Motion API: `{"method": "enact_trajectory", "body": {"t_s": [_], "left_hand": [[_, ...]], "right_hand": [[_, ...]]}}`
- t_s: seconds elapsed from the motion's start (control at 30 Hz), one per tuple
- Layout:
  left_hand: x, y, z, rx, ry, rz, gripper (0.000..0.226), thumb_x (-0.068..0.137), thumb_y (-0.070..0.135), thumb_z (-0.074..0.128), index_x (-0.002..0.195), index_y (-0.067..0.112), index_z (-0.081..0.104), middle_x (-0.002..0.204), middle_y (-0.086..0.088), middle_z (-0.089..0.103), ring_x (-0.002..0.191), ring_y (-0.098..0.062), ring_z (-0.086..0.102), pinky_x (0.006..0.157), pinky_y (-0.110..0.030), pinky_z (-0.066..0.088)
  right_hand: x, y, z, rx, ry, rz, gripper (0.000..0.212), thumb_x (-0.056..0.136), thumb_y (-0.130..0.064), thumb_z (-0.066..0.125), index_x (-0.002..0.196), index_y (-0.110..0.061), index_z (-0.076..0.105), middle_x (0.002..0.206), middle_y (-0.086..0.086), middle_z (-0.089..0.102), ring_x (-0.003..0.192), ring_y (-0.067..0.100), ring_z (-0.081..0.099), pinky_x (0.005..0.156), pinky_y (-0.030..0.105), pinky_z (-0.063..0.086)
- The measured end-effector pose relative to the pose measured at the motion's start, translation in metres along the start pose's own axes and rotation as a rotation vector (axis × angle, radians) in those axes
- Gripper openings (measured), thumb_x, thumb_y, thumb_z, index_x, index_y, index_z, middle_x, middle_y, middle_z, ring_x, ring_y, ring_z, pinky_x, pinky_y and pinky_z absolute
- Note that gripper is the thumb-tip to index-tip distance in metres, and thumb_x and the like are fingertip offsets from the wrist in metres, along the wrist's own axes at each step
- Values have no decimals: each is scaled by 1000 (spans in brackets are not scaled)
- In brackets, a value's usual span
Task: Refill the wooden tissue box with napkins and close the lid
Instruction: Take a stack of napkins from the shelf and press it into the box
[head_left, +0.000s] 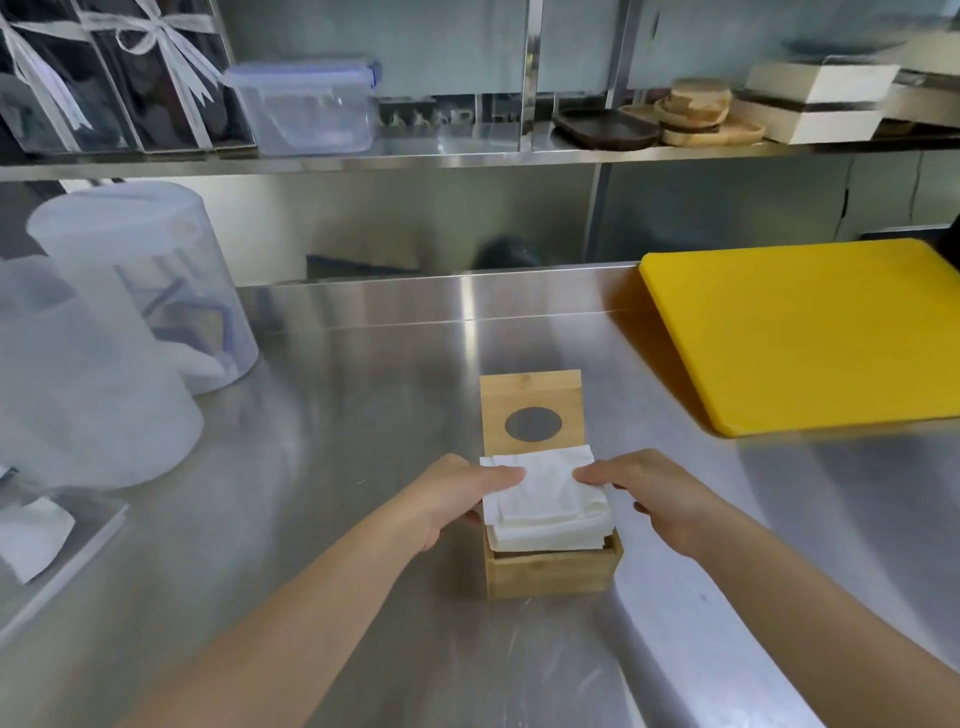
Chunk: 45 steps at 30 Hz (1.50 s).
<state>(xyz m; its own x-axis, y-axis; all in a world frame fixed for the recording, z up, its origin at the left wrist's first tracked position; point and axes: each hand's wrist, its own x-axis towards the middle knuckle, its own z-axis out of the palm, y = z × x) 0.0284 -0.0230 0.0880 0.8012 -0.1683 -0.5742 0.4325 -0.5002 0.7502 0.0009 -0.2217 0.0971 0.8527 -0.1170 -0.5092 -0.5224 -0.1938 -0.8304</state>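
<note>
Here, the steel table (363, 519) under me shines, with a yellow cutting board (800, 332) to the right and a steel shelf (467, 156) behind. My left hand (457, 493) and right hand (660, 493) each pinch the napkins (545, 499) over the open wooden box (550, 571), whose lid (530, 410) stands up behind. I read no writing anywhere.
</note>
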Motion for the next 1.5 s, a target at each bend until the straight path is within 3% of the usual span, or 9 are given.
{"method": "enact_trajectory", "body": {"t_s": [0.13, 0.3, 0.4, 0.47, 0.63, 0.8, 1.07, 1.33, 1.5], "left_hand": [[7, -7, 2, -20, 23, 68, 54, 68, 52, 71, 105, 13, 67, 121, 1, 63, 113, -18, 54, 90, -30, 38], [13, -13, 5, 208, 52, 263, 46, 69, 54, 65, 57, 13, 47, 66, 0, 47, 57, -15, 43, 62, -32, 33], [16, -15, 5, 417, 98, 344, 30, 82, 44, 57, 88, 15, 63, 108, 2, 48, 102, -16, 49, 91, -41, 40], [16, -12, 3, 557, 116, 377, 32, 84, 42, 52, 107, 22, 63, 137, 2, 33, 129, -18, 27, 106, -43, 24], [18, -7, 7, 632, 104, 351, 32, 84, 36, 49, 109, 21, 63, 147, 2, 20, 134, -17, 8, 105, -40, 12], [23, -8, 14, 611, 70, 256, 40, 77, 40, 47, 107, 17, 59, 126, 4, 32, 121, -19, 21, 95, -31, 16], [28, -5, 27, 849, 151, 168, 24, 76, 39, 46, 65, 17, 48, 106, 0, 34, 112, -20, 30, 103, -38, 19], [30, -6, 34, 941, 172, 99, 24, 75, 34, 45, 87, 15, 52, 114, -4, 39, 112, -23, 34, 98, -46, 27], [29, -17, 25, 795, 144, 190, 18, 82, 35, 52, 87, 18, 53, 108, -3, 53, 94, -24, 53, 86, -39, 41]], "right_hand": [[-5, 3, 1, 22, 20, -16, 16, 82, -13, 68, 71, -16, 58, 76, -9, 56, 71, 6, 49, 83, 28, 34], [-2, 8, 4, -124, 58, -45, 17, 80, -17, 71, 68, -14, 60, 73, -11, 50, 69, 9, 50, 82, 26, 47], [11, 10, 9, -383, 183, -69, 26, 73, -32, 77, 69, -15, 58, 79, -7, 46, 93, 18, 53, 100, 48, 43], [16, 11, 11, -413, 203, -65, 29, 70, -36, 78, 68, -23, 52, 96, -4, 47, 107, 22, 50, 103, 49, 40], [28, 18, 11, -560, 237, -135, 25, 72, -40, 75, 81, -18, 69, 111, -11, 37, 119, 16, 38, 100, 37, 27], [29, 19, 20, -746, 241, -224, 26, 76, -35, 67, 88, -12, 73, 113, -9, 38, 101, 7, 29, 83, 30, 16], [31, 21, 31, -953, 286, -236, 21, 79, -31, 57, 87, -13, 63, 108, 0, 42, 107, 17, 35, 82, 31, 21], [37, 22, 36, -1158, 201, -183, 27, 85, -34, 47, 99, -15, 60, 100, -1, 34, 113, 20, 35, 95, 38, 25], [38, 31, 42, -1160, 234, -214, 29, 89, -35, 45, 98, -16, 64, 119, 1, 44, 121, 20, 33, 104, 42, 20]]}}
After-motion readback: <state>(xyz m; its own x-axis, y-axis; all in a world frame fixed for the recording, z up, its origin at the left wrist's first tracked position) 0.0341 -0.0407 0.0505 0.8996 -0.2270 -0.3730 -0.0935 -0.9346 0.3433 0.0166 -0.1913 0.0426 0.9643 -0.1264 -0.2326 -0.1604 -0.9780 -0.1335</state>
